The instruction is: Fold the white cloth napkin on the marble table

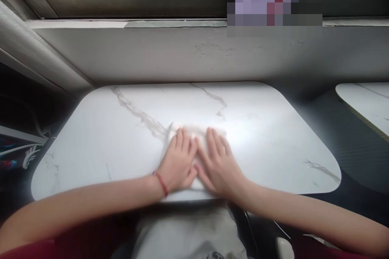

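A folded white cloth (pixel 200 130) lies on the white marble-patterned table (pixel 267 141), near the middle of its front half. My left hand (pixel 179 160), with a red band (pixel 161 183) at the wrist, rests flat on the cloth's left part, fingers stretched forward. Beside it my right hand (pixel 219 162) presses flat on the right part, its fingers slightly spread. The thumbs almost meet between the two hands. Most of the cloth is hidden under my palms, and its edges look a little blurred.
A pale wall (pixel 152 52) with a ledge stands behind the table. Part of a second marbled table (pixel 373 97) shows at the right. White cables (pixel 30 153) hang at the left. A light-coloured bag-like thing (pixel 188 230) is below the front edge.
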Available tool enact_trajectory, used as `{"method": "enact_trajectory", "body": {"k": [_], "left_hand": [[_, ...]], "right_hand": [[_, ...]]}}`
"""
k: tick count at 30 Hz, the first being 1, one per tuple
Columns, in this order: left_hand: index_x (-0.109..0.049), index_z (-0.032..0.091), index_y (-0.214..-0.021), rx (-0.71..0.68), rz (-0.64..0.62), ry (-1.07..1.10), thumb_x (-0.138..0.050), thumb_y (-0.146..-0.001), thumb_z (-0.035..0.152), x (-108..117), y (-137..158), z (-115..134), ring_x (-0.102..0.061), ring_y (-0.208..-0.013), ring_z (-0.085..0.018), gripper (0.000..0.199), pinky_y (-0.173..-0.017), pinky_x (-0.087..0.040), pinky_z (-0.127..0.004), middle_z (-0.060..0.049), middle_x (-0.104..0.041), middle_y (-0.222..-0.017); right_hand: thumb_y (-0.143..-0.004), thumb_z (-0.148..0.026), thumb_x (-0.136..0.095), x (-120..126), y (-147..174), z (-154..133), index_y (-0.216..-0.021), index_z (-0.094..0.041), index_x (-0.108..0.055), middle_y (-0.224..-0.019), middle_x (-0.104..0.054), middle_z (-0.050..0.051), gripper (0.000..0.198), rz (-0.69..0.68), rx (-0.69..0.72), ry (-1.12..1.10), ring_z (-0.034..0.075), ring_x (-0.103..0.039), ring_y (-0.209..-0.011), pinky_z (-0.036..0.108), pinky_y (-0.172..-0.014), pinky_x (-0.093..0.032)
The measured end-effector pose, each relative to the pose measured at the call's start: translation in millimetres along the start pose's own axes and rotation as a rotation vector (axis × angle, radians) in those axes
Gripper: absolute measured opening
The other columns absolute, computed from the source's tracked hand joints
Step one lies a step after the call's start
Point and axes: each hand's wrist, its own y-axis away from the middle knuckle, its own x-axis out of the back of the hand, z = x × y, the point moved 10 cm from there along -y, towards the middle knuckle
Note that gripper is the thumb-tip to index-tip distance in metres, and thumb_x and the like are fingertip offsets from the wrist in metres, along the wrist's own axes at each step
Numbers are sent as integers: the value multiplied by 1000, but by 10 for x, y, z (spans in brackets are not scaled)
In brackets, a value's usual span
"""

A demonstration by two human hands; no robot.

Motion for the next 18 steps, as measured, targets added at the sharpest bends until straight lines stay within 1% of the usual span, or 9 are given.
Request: {"method": "enact_trajectory", "body": {"k": [3,6,9,13,15,18], "left_hand": [[-46,-3,-141,22,-25,43,-48,-85,35,-93,-590,-200,-39,-142,-46,67,-113,-33,-52,-32,-44,-148],[-48,3,-140,8,31,73,-47,-86,31,-128,-1175,-363,-41,-140,-41,60,-109,-35,-51,-28,-48,-147],[-49,4,-138,33,72,90,-46,-86,28,-167,-1612,-508,-42,-138,-38,57,-108,-36,-48,-26,-50,-144],[-48,3,-139,115,89,139,-43,-89,27,-247,-1970,-714,-42,-137,-36,55,-112,-32,-46,-24,-47,-148],[-47,4,-140,148,101,166,-42,-90,27,-282,-2075,-804,-41,-138,-35,55,-113,-30,-45,-22,-45,-150],[-48,5,-140,183,115,180,-40,-91,28,-313,-2159,-894,-40,-138,-35,54,-112,-30,-46,-21,-43,-152]], "right_hand": [[-96,-42,-37,-225,-303,461,-151,-11,-40,-156,-37,25,63,-8,-99,-19,44,-26,-147,61,-111,-31],[-95,-36,-36,-412,-618,952,-147,-8,-44,-155,-37,27,59,29,-227,-1,45,-30,-145,61,-109,-30],[-94,-31,-37,-531,-879,1314,-144,-6,-46,-153,-39,29,57,70,-290,21,45,-33,-142,60,-108,-29],[-95,-31,-35,-656,-1168,1646,-144,-8,-48,-154,-38,27,55,94,-325,17,42,-31,-142,58,-109,-27],[-95,-31,-34,-722,-1276,1766,-144,-7,-47,-154,-37,28,56,77,-353,20,41,-30,-142,59,-109,-26],[-95,-31,-34,-793,-1376,1860,-145,-6,-46,-155,-36,28,57,47,-376,24,40,-28,-143,59,-110,-24]]}}
